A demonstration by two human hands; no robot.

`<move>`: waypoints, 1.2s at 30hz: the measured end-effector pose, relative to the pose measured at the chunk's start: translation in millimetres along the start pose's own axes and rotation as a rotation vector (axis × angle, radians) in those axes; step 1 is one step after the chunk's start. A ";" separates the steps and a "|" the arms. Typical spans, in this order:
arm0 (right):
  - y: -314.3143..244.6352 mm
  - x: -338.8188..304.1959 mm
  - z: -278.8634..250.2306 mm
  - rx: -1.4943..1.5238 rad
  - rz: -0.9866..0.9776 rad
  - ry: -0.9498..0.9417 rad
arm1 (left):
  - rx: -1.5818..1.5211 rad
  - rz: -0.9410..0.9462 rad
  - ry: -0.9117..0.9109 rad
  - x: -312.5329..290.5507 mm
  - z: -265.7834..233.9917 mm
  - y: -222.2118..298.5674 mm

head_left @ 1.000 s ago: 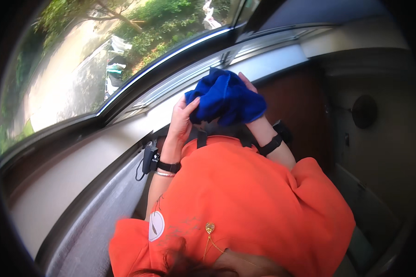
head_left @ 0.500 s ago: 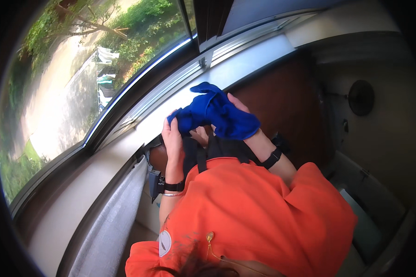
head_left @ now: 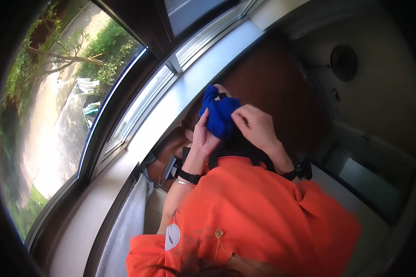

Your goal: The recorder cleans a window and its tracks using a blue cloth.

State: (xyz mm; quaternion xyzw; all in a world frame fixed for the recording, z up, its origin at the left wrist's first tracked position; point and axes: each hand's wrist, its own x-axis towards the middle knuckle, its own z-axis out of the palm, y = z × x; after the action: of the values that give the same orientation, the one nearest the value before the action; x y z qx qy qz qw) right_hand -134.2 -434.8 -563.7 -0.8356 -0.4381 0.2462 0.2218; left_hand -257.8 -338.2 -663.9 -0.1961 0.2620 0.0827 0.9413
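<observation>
A blue cloth (head_left: 219, 115) is bunched up in front of my body, just past the hem of my orange shirt. My left hand (head_left: 203, 136) grips it from the near left, thumb lying up along its side. At the cloth's right edge, my right hand (head_left: 259, 127) has its fingers curled into a pinch against the fabric. Exactly how much cloth sits between those fingertips is hidden. A small dark patch shows at the top of the bundle. Each wrist wears a black strap with a small device.
A pale window sill (head_left: 217, 69) runs diagonally beside my hands, with a dark-framed window to the left. A grey curtain (head_left: 129, 217) hangs at lower left. Reddish-brown floor (head_left: 277, 87) lies beyond my hands; a round dark object (head_left: 343, 63) stands at the far right.
The cloth, draped over my right hand and forearm before, is now gathered into a compact bundle in my left hand. My right hand has come out to its right side. The view has shifted.
</observation>
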 end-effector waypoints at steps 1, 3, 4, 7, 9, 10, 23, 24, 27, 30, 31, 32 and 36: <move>13.6 2.2 -3.6 0.192 0.095 0.129 | -0.032 -0.040 -0.013 1.8 7.7 -7.1; 48.3 8.9 -12.2 0.498 0.221 0.173 | -0.061 -0.064 -0.046 6.9 23.6 -22.8; 69.4 15.1 -12.2 0.506 0.200 0.168 | -0.095 -0.093 -0.074 12.9 29.7 -28.3; 125.4 34.2 -22.0 1.232 0.339 -0.220 | -0.042 -0.030 -0.160 48.4 48.4 -43.7; 148.4 55.5 -59.9 1.219 0.325 -0.412 | 0.003 0.020 -0.235 78.3 60.1 -51.4; 155.5 66.4 -84.9 1.204 0.324 -0.573 | 0.046 0.109 -0.220 94.0 65.0 -54.2; 242.2 299.7 -253.7 0.483 -0.072 -0.919 | 0.113 0.527 -0.409 230.8 99.8 -79.6; 246.2 315.4 -255.8 0.387 -0.117 -0.979 | 0.102 0.475 -0.449 235.6 99.8 -77.8; 236.1 354.1 -241.1 0.281 -0.170 -1.231 | 0.157 0.507 -0.169 247.3 90.7 -68.3; 250.9 391.4 -189.7 0.132 -0.200 -1.348 | 0.185 0.505 -0.036 283.5 49.6 -38.6; 265.3 400.8 -163.9 0.087 -0.323 -1.279 | 0.130 0.448 0.029 296.0 25.0 -25.8; 273.2 411.5 -137.3 0.079 -0.363 -1.291 | 0.132 0.489 0.028 306.0 2.6 -11.9; 315.2 447.2 -39.1 -0.204 -0.609 -1.070 | 0.133 0.476 0.195 331.4 -52.3 36.4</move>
State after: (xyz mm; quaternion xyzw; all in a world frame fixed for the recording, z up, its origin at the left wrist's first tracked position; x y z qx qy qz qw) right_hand 307.1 -227.8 -815.1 -0.4512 -0.7284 0.5132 -0.0490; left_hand -10.0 -309.1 -891.1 -0.0735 0.3951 0.2652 0.8765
